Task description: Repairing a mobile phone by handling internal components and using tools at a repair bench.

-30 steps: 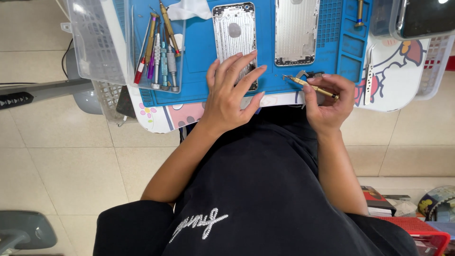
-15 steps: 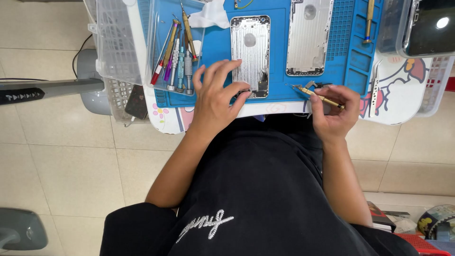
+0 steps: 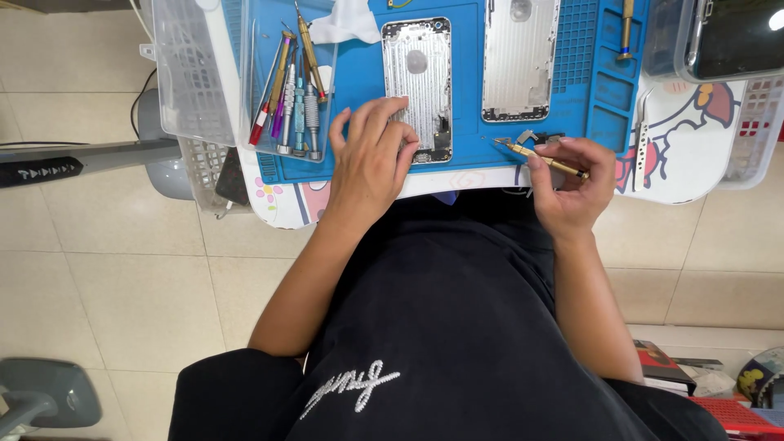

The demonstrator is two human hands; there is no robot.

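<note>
Two silver phone back housings lie on a blue work mat (image 3: 588, 90). My left hand (image 3: 371, 159) rests flat on the mat at the lower end of the left housing (image 3: 416, 73), fingers spread and touching its edge. The right housing (image 3: 520, 57) lies apart from both hands. My right hand (image 3: 572, 184) grips a thin gold-coloured screwdriver (image 3: 543, 159), whose tip points left at a small grey part (image 3: 527, 137) on the mat near the front edge.
A clear tray (image 3: 290, 90) with several screwdrivers sits left of the mat. A white plastic basket (image 3: 184, 73) stands further left. Tweezers (image 3: 643, 135) lie right of the mat, another gold tool (image 3: 626, 28) at the top right. A dark-screened device (image 3: 735, 37) sits in a clear box.
The view has shifted, so the mat sits more to the right. My left hand stays by the left housing's lower end. My right hand still holds the screwdriver near the small part.
</note>
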